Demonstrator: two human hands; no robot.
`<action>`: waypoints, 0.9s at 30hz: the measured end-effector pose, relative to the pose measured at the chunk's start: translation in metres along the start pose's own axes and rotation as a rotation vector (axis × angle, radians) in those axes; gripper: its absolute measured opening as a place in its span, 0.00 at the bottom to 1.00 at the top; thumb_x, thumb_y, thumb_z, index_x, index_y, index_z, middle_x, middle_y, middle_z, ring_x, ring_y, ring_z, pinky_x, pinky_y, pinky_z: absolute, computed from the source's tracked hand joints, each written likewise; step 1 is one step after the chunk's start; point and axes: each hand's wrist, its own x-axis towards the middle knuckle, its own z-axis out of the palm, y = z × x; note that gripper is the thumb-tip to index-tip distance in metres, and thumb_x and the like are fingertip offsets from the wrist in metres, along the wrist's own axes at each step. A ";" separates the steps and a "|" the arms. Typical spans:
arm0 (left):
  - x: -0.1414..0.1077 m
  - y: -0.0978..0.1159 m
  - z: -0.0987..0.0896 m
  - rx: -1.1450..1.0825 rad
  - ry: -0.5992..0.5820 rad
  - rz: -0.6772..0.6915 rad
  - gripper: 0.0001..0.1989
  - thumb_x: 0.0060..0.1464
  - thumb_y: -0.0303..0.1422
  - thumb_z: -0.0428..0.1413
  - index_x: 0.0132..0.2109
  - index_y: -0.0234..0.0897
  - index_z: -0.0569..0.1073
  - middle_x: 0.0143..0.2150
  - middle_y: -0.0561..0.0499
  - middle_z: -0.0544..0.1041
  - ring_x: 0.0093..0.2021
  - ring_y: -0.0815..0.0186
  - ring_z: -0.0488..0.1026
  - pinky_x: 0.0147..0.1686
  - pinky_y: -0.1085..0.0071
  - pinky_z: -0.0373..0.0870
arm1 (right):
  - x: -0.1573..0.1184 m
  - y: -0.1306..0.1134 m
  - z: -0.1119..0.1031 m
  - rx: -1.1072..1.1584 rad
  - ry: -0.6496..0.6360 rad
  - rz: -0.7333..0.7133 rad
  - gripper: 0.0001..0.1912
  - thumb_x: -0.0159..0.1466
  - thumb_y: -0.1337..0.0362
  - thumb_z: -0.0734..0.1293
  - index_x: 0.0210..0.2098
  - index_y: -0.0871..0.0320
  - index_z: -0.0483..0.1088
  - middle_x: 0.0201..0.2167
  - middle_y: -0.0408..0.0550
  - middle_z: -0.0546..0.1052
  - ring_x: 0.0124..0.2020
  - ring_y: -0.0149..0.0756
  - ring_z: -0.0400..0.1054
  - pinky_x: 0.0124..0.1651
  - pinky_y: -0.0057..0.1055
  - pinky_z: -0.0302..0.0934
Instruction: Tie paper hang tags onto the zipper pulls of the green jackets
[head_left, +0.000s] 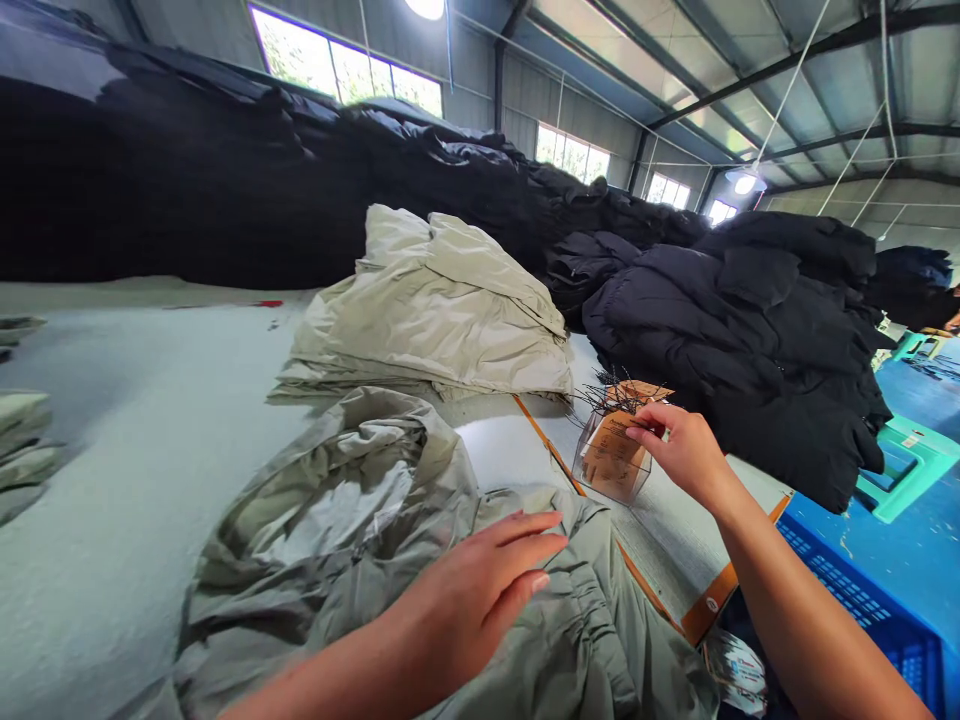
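Observation:
A grey-green hooded jacket point(352, 520) is spread on the table in front of me, its hood toward the far side. My left hand point(480, 580) rests over the jacket with fingers stretched out and nothing in them. To the right, a clear plastic box point(615, 488) holds brown cardboard hang tags point(611, 445) with black strings point(611, 400) sticking out of the top. My right hand point(679, 445) reaches to this box, thumb and forefinger pinched at the upper edge of a brown hang tag that still sits among the others.
Folded beige garments point(427, 310) are stacked behind the jacket. Dark garments point(720, 320) pile up at the right, and a long black heap point(187, 190) lines the back. A blue crate point(862, 610) and a turquoise stool point(911, 460) stand on the floor at the right.

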 end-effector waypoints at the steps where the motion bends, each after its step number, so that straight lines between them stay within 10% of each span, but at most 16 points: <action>1: 0.000 0.001 0.000 -0.058 0.038 -0.006 0.20 0.61 0.28 0.47 0.57 0.40 0.73 0.62 0.47 0.70 0.61 0.58 0.68 0.62 0.61 0.63 | -0.004 -0.008 -0.004 -0.027 0.062 -0.049 0.07 0.61 0.60 0.66 0.30 0.56 0.73 0.25 0.43 0.75 0.29 0.35 0.67 0.37 0.32 0.55; 6: -0.005 0.012 0.006 -0.338 0.165 -0.048 0.23 0.64 0.31 0.45 0.65 0.43 0.62 0.68 0.48 0.61 0.67 0.58 0.58 0.67 0.57 0.55 | -0.032 -0.064 -0.012 -0.129 0.246 -0.338 0.06 0.65 0.64 0.65 0.33 0.57 0.72 0.27 0.45 0.76 0.32 0.37 0.66 0.40 0.36 0.51; 13: -0.031 0.009 0.021 -0.890 0.217 0.020 0.52 0.54 0.39 0.62 0.71 0.44 0.33 0.74 0.43 0.39 0.71 0.49 0.42 0.66 0.50 0.51 | -0.069 -0.130 0.024 0.125 0.147 -0.513 0.05 0.65 0.67 0.65 0.40 0.58 0.70 0.34 0.49 0.77 0.37 0.41 0.69 0.45 0.40 0.59; 18: -0.055 -0.007 0.007 -1.121 0.417 -0.149 0.37 0.52 0.40 0.63 0.66 0.42 0.60 0.65 0.42 0.65 0.63 0.51 0.63 0.61 0.56 0.61 | -0.084 -0.145 0.049 0.424 -0.199 -0.528 0.28 0.60 0.64 0.69 0.60 0.54 0.63 0.57 0.56 0.69 0.57 0.45 0.64 0.56 0.42 0.63; 21: -0.073 -0.018 -0.005 -1.205 0.488 -0.445 0.25 0.52 0.42 0.62 0.55 0.37 0.73 0.50 0.44 0.78 0.47 0.58 0.75 0.49 0.62 0.73 | -0.082 -0.149 0.056 0.583 -0.367 -0.482 0.23 0.60 0.63 0.69 0.55 0.52 0.68 0.54 0.53 0.72 0.52 0.43 0.69 0.54 0.39 0.65; 27: -0.099 -0.037 -0.019 -1.354 0.194 -0.636 0.20 0.41 0.39 0.68 0.39 0.30 0.79 0.28 0.49 0.77 0.25 0.70 0.72 0.30 0.73 0.73 | -0.057 -0.160 0.065 0.622 -0.485 -0.351 0.11 0.64 0.63 0.64 0.46 0.55 0.73 0.38 0.50 0.77 0.35 0.35 0.70 0.36 0.31 0.65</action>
